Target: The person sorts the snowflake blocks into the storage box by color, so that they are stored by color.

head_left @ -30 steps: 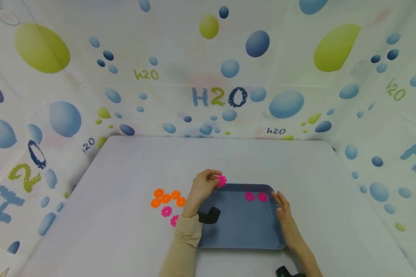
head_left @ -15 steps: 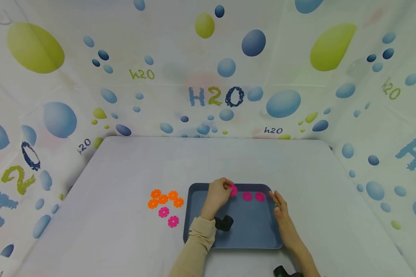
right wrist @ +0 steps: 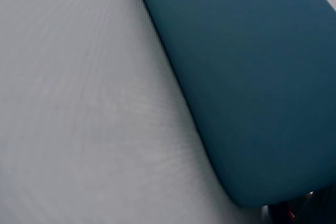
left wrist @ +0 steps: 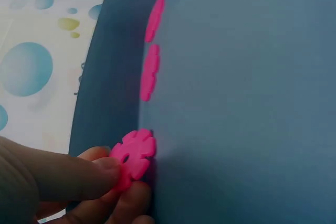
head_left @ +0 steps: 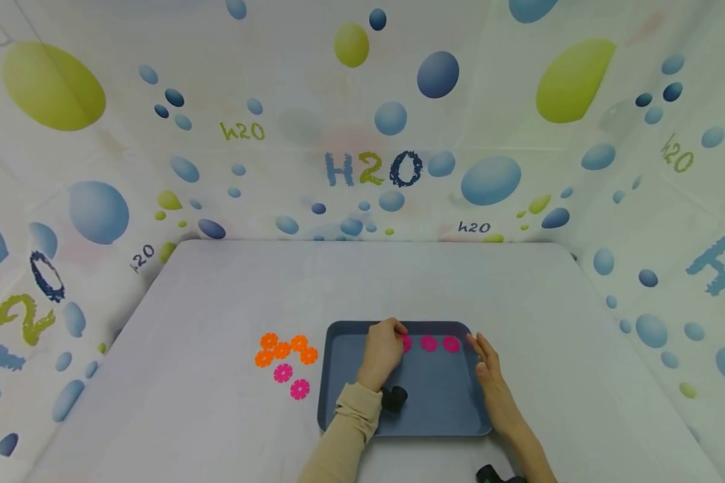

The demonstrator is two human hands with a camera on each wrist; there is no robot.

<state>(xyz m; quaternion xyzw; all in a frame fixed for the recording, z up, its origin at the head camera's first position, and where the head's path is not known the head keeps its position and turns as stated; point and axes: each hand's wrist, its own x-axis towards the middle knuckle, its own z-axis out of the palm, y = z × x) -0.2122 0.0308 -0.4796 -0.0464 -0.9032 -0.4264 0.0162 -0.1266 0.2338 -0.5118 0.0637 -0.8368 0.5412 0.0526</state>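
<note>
White table (head_left: 187,402); left hand (head_left: 383,352) partly hides pinched pink disc (left wrist: 139,152).

White cloth (head_left: 302,80) hangs behind a white table (head_left: 217,288) and along its left and right sides. Blue and lime drops (head_left: 491,181) are printed across it, with H2O lettering (head_left: 373,168) large in the middle and smaller elsewhere. Faint creases run through the cloth. The table's far corners are rounded; the light is soft and dim.

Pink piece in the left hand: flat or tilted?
Tilted: the left hand pinches the pink piece, its face toward the wrist camera, while two other pieces lie flat in the tray.
</note>
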